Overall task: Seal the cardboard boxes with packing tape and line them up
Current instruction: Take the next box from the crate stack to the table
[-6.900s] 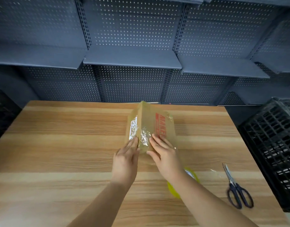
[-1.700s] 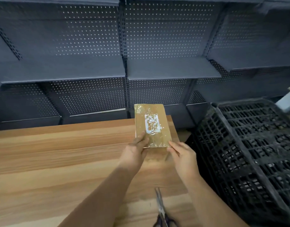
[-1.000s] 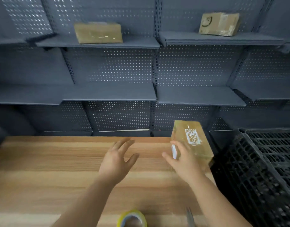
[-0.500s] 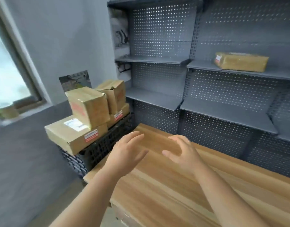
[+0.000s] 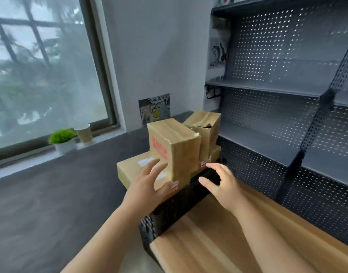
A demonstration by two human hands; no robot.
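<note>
Several cardboard boxes are piled on a black plastic crate (image 5: pixel 177 205) off the left end of the wooden table (image 5: pixel 218 243). The nearest upright box (image 5: pixel 179 146) bears red print. It stands on a flat box (image 5: pixel 130 168) with a white label. Behind them a taller box (image 5: pixel 206 125) has its top flaps partly open. My left hand (image 5: pixel 147 186) reaches with spread fingers to the left face of the red-print box, touching or nearly touching it. My right hand (image 5: pixel 220 184) hovers open to the right of that box, above the crate's rim, and holds nothing.
Grey pegboard shelving (image 5: pixel 277 91) runs along the right, behind the table. A window with a small green plant (image 5: pixel 62 137) and a paper cup (image 5: pixel 83 132) on its sill lies to the left. Grey floor spreads below the crate.
The sealed box was set down at the table's right end. The view swung left to the box pile, and both bare hands have moved closer to the red-print box.
</note>
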